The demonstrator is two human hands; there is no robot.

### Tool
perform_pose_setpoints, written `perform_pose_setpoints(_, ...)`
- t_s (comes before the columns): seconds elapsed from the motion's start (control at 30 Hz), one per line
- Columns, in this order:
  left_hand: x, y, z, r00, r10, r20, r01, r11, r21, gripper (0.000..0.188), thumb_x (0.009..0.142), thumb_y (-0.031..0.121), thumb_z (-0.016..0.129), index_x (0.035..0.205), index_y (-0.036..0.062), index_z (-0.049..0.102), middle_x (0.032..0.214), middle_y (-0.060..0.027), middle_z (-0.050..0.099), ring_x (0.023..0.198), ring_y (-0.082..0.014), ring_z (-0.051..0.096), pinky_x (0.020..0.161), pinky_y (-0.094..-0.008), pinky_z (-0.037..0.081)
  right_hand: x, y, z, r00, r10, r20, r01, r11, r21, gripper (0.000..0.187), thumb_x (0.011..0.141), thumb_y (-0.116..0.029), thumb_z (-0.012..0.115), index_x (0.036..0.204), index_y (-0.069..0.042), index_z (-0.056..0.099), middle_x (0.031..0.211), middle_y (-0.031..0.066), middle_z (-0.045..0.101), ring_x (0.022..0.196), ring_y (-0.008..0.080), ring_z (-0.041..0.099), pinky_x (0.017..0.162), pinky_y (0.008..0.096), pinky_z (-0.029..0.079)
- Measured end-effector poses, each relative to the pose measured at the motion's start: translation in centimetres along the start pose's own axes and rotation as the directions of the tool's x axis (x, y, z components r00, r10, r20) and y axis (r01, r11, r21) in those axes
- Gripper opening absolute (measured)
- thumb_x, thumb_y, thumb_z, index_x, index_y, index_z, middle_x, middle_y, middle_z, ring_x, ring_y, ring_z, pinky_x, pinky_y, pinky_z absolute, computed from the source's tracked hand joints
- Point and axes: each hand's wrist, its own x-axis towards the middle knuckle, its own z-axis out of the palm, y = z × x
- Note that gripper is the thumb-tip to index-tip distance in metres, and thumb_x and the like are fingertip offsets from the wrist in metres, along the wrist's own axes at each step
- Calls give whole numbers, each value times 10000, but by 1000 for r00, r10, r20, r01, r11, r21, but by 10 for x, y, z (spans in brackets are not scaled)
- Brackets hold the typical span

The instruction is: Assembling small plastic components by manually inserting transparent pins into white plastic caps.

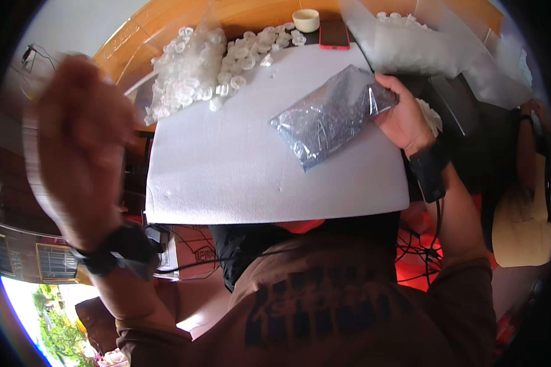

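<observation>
We see the right hand (404,116) gripping a glossy clear bag (330,116) by its upper-right end, thumb on top and the other fingers mostly hidden beneath. The contents of the bag look dark and bluish, but glare on the film keeps us from telling what they are. It slants across the upper right part of a pale white board (226,165), its far corners pointing left and down; whether its lower end touches the board or hangs just above it, we cannot say.

The left hand (82,140) is raised off to the left, apart from the bag and beyond the board's edge. It is badly blurred (its fingers look bent, though we cannot tell whether they are closed or hold anything). Both wrists wear black straps, and a dark cable runs down from the right strap (428,171).

Along the back left of the board we find a clear plastic sack (187,73) full of small translucent pieces, with loose pieces (248,55) spread just beside it to the right. Past them stand a small cream cup (306,21) and, next to it, a phone (335,35) with a red edge. Farther right lies another clear sack (407,49), filled with whitish pieces. An orange-brown wooden edge (242,15) curves behind everything.
</observation>
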Motion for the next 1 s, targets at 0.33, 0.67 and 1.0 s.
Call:
perform_pose_setpoints(0.33, -31, -136, 19, 762, -646, 34, 637, 759, 137, 354, 898, 174, 549, 1206, 6, 498, 1090, -70, 573, 919, -140, 555, 812, -277, 437, -26, -16, 22, 955, -295, 34, 297, 949, -108, 113, 902, -118, 549, 950, -27, 596, 901, 33, 636, 843, 100, 594, 750, 258, 460)
perform_pose_setpoints(0.67, 3, -154, 29, 839, -538, 80, 517, 835, 186, 741, 863, 348, 589, 1403, -39, 261, 1346, -174, 407, 1220, -243, 434, 1008, -377, 340, -45, -64, 89, 939, -216, 269, 332, 776, -536, 181, 886, -112, 551, 781, 31, 587, 1079, 166, 648, 807, 101, 596, 719, 267, 472)
perform_pose_setpoints(1.0, 31, -126, 59, 944, -146, 297, 126, 988, 86, 152, 924, 147, 606, 961, 0, 597, 902, -15, 587, 801, -69, 510, 735, -211, 418, -26, -71, 80, 886, -163, 433, 441, 582, -683, 368, 909, -325, 539, 705, -21, 498, 1020, 237, 610, 823, 211, 623, 756, 345, 503)
